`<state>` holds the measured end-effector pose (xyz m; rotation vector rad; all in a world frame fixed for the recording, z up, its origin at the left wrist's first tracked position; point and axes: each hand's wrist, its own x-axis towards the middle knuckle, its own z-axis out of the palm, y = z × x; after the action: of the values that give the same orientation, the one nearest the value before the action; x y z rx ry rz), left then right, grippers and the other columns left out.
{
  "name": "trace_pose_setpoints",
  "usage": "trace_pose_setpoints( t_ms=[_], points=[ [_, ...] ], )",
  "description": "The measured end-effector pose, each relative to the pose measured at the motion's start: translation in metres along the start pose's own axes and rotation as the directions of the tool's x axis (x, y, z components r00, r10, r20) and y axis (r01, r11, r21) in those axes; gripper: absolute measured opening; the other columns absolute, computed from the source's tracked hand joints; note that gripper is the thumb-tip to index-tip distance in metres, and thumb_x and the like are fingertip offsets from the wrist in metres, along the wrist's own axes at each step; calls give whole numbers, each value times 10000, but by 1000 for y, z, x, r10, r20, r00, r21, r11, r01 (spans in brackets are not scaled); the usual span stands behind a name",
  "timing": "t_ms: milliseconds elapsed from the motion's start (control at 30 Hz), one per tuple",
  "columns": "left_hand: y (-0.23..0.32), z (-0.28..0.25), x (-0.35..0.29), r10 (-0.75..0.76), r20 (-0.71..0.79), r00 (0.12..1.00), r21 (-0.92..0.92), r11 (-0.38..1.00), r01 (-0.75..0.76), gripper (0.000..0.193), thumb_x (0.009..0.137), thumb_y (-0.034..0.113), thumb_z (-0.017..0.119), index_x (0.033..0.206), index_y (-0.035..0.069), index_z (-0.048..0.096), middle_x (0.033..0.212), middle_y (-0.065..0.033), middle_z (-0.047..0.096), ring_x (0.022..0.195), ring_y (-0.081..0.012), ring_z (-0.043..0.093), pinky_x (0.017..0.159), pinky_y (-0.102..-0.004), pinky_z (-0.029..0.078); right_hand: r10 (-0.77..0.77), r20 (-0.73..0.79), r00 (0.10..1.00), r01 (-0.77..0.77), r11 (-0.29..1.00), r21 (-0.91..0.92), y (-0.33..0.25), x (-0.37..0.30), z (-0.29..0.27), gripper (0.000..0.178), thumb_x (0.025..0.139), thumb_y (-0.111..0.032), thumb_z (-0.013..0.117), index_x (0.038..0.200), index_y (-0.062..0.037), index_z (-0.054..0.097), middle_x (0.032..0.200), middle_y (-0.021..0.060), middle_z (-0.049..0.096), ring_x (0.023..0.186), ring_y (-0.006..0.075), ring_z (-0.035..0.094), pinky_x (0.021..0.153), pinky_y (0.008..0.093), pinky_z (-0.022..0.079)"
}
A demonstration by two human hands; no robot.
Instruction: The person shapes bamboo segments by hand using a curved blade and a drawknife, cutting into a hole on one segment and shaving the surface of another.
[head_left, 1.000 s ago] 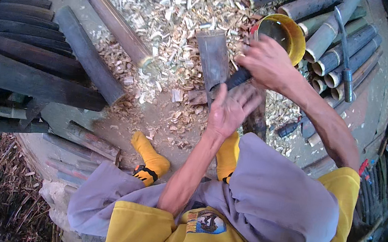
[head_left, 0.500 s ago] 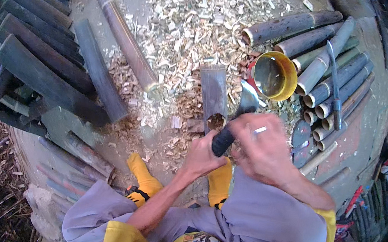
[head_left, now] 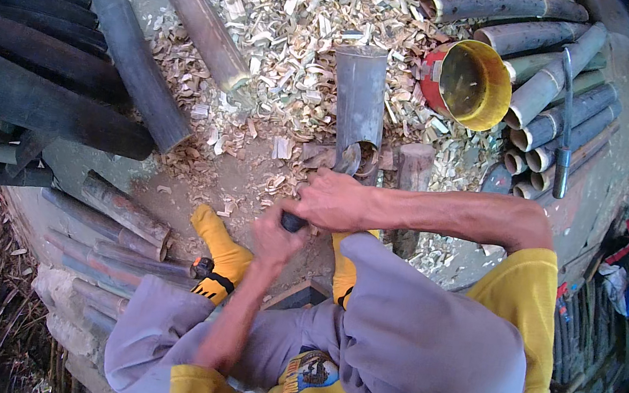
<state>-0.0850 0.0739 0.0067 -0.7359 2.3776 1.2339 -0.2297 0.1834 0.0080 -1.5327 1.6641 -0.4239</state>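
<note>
A curved-blade knife (head_left: 349, 158) with a black handle is in both of my hands. My right hand (head_left: 335, 200) is closed around it close to the blade. My left hand (head_left: 277, 233) grips lower, where the dark handle end shows between the two hands. Just beyond them, the blade meets the open near end of a grey bamboo tube (head_left: 359, 93), which lies pointing away from me. How deep the tip reaches into the tube cannot be made out. A short wooden stump (head_left: 415, 167) stands just right of the tube's near end.
Pale shavings (head_left: 299, 55) cover the ground ahead. A red and yellow bucket (head_left: 496, 101) stands right of the tube. Cut bamboo (head_left: 532, 89) is piled at the right, with a handled metal tool (head_left: 563, 159) on it. Dark bamboo pieces (head_left: 54, 101) are stacked at the left.
Both hands have swung the knife down and left, and its blade now meets the tube's near end. My right forearm has turned sideways. The view has shifted, moving the surroundings upward.
</note>
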Motion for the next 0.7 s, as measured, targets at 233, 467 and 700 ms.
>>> trace_pose_setpoints(
  t_ms=[233,467,700],
  points=[
    [33,-80,78,273,284,919,415,829,-374,316,550,134,724,838,91,601,695,-130,631,616,-335,621,576,-409,505,274,-350,896,-191,948,254,-2,1,-16,395,715,-117,600,1081,-58,463,826,186,586,844,340,599,738,447,470],
    [157,-100,156,537,639,550,543,191,-818,174,577,141,665,735,86,617,675,-110,628,642,-271,646,537,-366,513,485,-820,305,17,858,514,4,-14,-23,460,665,-37,618,1103,-7,479,859,195,557,814,349,588,719,415,476],
    [62,-58,73,283,219,934,428,832,-353,225,561,166,711,734,51,627,683,-133,637,615,-282,623,589,-364,500,301,-409,861,-209,945,253,6,-15,-11,347,662,-71,602,1002,-53,533,762,150,610,771,319,621,638,432,499]
  ],
)
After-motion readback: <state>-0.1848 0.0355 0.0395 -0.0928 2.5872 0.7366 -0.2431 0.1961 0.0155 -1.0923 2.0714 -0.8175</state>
